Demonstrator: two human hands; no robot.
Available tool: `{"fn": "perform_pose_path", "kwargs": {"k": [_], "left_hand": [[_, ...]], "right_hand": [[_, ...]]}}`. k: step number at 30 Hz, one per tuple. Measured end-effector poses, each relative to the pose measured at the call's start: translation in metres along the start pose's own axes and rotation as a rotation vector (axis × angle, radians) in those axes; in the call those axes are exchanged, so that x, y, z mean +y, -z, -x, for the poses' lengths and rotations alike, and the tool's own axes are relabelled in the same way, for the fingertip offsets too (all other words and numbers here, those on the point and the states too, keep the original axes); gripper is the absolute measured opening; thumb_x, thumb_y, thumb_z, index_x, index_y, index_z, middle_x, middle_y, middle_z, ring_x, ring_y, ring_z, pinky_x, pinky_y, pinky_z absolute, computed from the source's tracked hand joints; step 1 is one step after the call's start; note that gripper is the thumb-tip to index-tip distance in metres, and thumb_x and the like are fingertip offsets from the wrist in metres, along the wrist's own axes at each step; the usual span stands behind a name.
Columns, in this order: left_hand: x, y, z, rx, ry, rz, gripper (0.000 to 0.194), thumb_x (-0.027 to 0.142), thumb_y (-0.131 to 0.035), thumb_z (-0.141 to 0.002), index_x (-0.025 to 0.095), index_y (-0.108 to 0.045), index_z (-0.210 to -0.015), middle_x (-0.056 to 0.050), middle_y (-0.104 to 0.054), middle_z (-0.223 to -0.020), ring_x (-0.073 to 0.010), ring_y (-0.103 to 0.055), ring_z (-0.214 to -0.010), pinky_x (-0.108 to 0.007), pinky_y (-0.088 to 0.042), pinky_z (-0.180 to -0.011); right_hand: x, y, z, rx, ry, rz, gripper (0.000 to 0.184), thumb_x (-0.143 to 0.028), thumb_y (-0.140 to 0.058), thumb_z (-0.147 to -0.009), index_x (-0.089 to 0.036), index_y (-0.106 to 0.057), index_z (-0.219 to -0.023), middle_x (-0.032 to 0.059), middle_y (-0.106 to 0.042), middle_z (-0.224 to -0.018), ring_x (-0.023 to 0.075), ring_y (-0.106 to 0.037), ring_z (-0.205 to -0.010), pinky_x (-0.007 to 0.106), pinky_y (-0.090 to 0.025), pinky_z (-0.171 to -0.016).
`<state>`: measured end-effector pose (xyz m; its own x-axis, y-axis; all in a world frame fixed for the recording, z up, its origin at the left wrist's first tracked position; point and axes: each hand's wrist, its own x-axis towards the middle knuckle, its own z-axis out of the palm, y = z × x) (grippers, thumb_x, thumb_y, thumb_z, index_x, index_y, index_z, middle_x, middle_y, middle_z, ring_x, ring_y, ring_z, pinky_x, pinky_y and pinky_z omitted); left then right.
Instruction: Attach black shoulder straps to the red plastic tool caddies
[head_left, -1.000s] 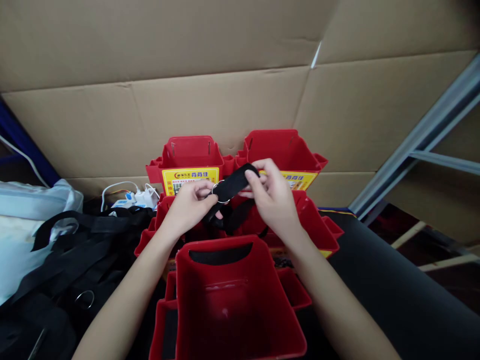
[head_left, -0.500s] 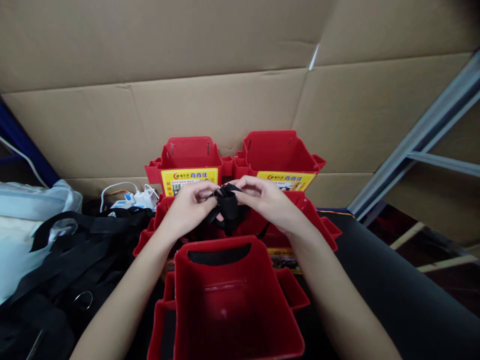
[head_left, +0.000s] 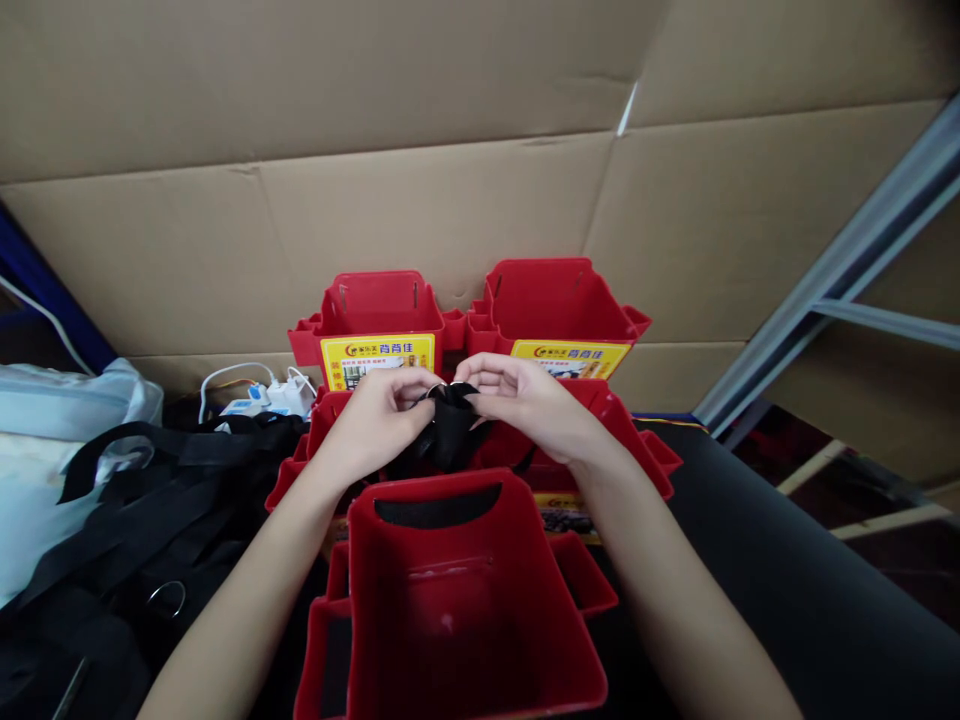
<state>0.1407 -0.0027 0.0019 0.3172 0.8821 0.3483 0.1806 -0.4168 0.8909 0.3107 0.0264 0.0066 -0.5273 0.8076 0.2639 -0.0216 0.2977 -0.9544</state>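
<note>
A black webbing strap (head_left: 454,425) with metal rings is pinched between my two hands, above the middle red boxes. My left hand (head_left: 379,410) grips its left side near a ring, thumb against fingers. On the other side my right hand (head_left: 521,400) is closed on the strap beside a second ring. Nearest me stands a red plastic tool box (head_left: 450,580) with side pockets; black webbing shows through the slot in its back wall. My fingers partly hide the strap's folds.
Two red boxes with yellow labels, a left one (head_left: 382,305) and a right one (head_left: 559,300), stand against the cardboard wall (head_left: 435,220). Black straps (head_left: 150,500) with a ring lie piled at left, near a white power strip (head_left: 277,395) and a pale plastic bag (head_left: 67,400). A metal frame (head_left: 825,280) rises at right.
Both hands have stayed over the middle boxes. The strap has turned between my fingers, and metal rings now show at its top. My right hand has shifted slightly left.
</note>
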Motion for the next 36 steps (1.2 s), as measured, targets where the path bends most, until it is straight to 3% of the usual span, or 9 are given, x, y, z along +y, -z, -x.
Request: {"fn": "perform_pose_path", "kwargs": {"k": [6,11,15,19,24,29,32,36], "left_hand": [[0.006,-0.004,0.005,-0.126,0.077,0.037,0.019,0.011,-0.049,-0.076,0.014,-0.062,-0.089,-0.003,-0.067,-0.068,-0.0134,-0.065,-0.058,-0.022,-0.051,-0.056],[0.004,0.002,0.004,-0.127,0.045,0.100,0.015,0.014,-0.050,-0.077,0.015,-0.061,-0.087,-0.004,-0.069,-0.076,-0.0119,-0.065,-0.058,-0.022,-0.052,-0.058],[0.004,0.006,0.004,-0.138,0.051,0.122,0.011,0.015,-0.054,-0.074,0.015,-0.061,-0.082,-0.003,-0.068,-0.075,-0.0126,-0.065,-0.057,-0.023,-0.052,-0.059],[0.005,0.010,0.004,-0.121,0.042,0.123,0.011,0.015,-0.054,-0.073,0.015,-0.060,-0.082,-0.002,-0.068,-0.074,-0.0125,-0.064,-0.057,-0.024,-0.052,-0.060],[0.005,0.014,0.003,-0.060,0.086,0.072,0.008,0.015,-0.052,-0.072,0.015,-0.060,-0.075,-0.001,-0.068,-0.073,-0.0094,-0.062,-0.051,-0.018,-0.049,-0.052],[0.003,0.018,0.000,-0.011,0.151,-0.025,0.013,0.012,-0.048,-0.070,0.015,-0.060,-0.067,0.000,-0.066,-0.066,-0.0064,-0.055,-0.042,-0.015,-0.042,-0.042],[0.000,0.019,-0.001,0.008,0.145,-0.072,0.015,0.012,-0.047,-0.069,0.015,-0.062,-0.066,0.000,-0.066,-0.065,-0.0052,-0.052,-0.041,-0.014,-0.039,-0.039],[-0.004,0.019,-0.002,0.003,0.120,-0.094,0.015,0.011,-0.048,-0.068,0.015,-0.062,-0.067,-0.001,-0.067,-0.065,-0.0063,-0.054,-0.043,-0.015,-0.041,-0.042]], "right_hand": [[0.011,-0.003,-0.005,0.160,0.050,0.204,0.006,-0.011,-0.057,-0.064,-0.013,-0.057,-0.070,-0.0057,-0.047,-0.053,0.0043,-0.042,-0.047,0.015,-0.036,-0.043],[0.007,0.004,-0.001,-0.076,-0.034,0.141,0.013,-0.024,-0.053,-0.077,-0.016,-0.058,-0.085,-0.0005,-0.057,-0.072,0.0092,-0.056,-0.060,0.020,-0.049,-0.049],[0.004,0.011,0.003,-0.271,-0.095,0.018,0.023,-0.034,-0.052,-0.082,-0.018,-0.057,-0.098,0.0023,-0.059,-0.086,0.0114,-0.059,-0.075,0.022,-0.052,-0.059],[0.007,0.012,0.000,-0.299,-0.106,-0.092,0.033,-0.037,-0.052,-0.082,-0.020,-0.053,-0.111,0.0033,-0.060,-0.090,0.0099,-0.059,-0.071,0.018,-0.049,-0.052],[0.008,0.019,-0.004,-0.102,-0.080,0.118,0.031,-0.035,-0.061,-0.076,-0.017,-0.060,-0.101,-0.0034,-0.056,-0.065,0.0027,-0.044,-0.043,0.014,-0.036,-0.037],[-0.002,0.035,0.001,0.236,0.062,0.421,0.020,-0.031,-0.065,-0.071,-0.013,-0.065,-0.078,-0.0021,-0.053,-0.054,0.0056,-0.047,-0.043,0.017,-0.033,-0.037],[-0.007,0.040,0.005,0.430,0.169,0.387,0.018,-0.030,-0.066,-0.070,-0.014,-0.064,-0.079,-0.0030,-0.050,-0.052,0.0051,-0.044,-0.039,0.018,-0.031,-0.036],[-0.009,0.043,0.004,0.583,0.302,0.207,0.017,-0.028,-0.067,-0.069,-0.018,-0.060,-0.081,-0.0024,-0.051,-0.061,0.0042,-0.043,-0.039,0.019,-0.032,-0.034]]}}
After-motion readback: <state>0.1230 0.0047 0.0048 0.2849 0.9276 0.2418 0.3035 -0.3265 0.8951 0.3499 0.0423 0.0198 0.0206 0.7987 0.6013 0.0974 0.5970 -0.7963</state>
